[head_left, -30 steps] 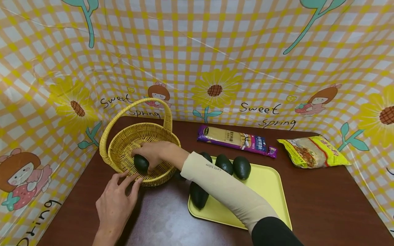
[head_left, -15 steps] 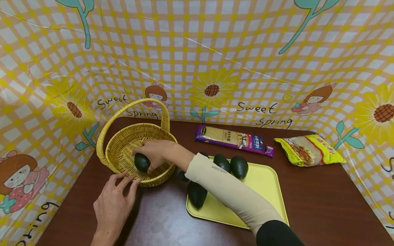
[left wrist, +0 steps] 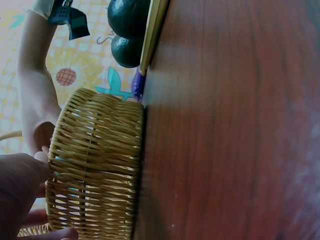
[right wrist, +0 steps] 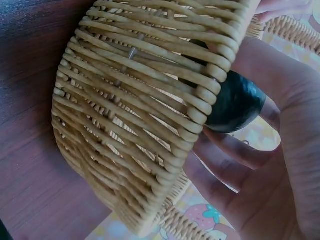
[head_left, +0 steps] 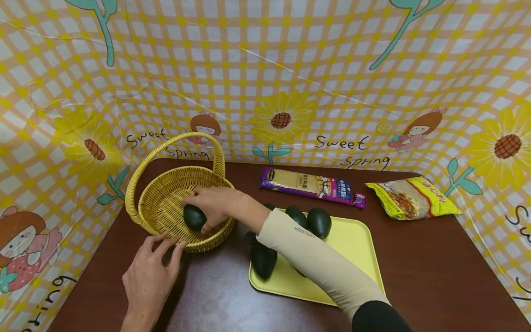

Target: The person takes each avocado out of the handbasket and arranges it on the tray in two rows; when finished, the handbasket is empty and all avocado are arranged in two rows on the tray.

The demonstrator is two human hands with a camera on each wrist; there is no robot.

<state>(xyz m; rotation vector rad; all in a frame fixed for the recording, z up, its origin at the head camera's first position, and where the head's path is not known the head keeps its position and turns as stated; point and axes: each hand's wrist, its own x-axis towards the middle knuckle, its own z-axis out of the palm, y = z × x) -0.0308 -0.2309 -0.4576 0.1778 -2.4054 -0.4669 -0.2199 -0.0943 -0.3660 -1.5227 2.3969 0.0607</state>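
Observation:
In the head view, my right hand (head_left: 215, 205) reaches into a yellow wicker basket (head_left: 184, 173) and holds a dark green avocado (head_left: 194, 217) low inside it. The right wrist view shows thumb and fingers around this avocado (right wrist: 237, 105), partly hidden behind the basket wall (right wrist: 135, 90). My left hand (head_left: 151, 272) touches the basket's near rim with spread fingertips; in the left wrist view its thumb and fingers lie at the woven rim (left wrist: 52, 165). More avocados (head_left: 318, 222) lie on a yellow tray (head_left: 356, 240), some partly hidden by my right sleeve.
Behind the tray lies a purple pasta pack (head_left: 311, 186). A yellow food bag (head_left: 412, 198) is at the back right. The basket's tall handle (head_left: 170, 143) arches over its opening. A checked cloth (head_left: 265, 55) encloses the brown table (head_left: 435, 267).
The view has shifted slightly, so everything sits a little further left. My right hand still holds the avocado in the basket, and my left hand stays at the rim.

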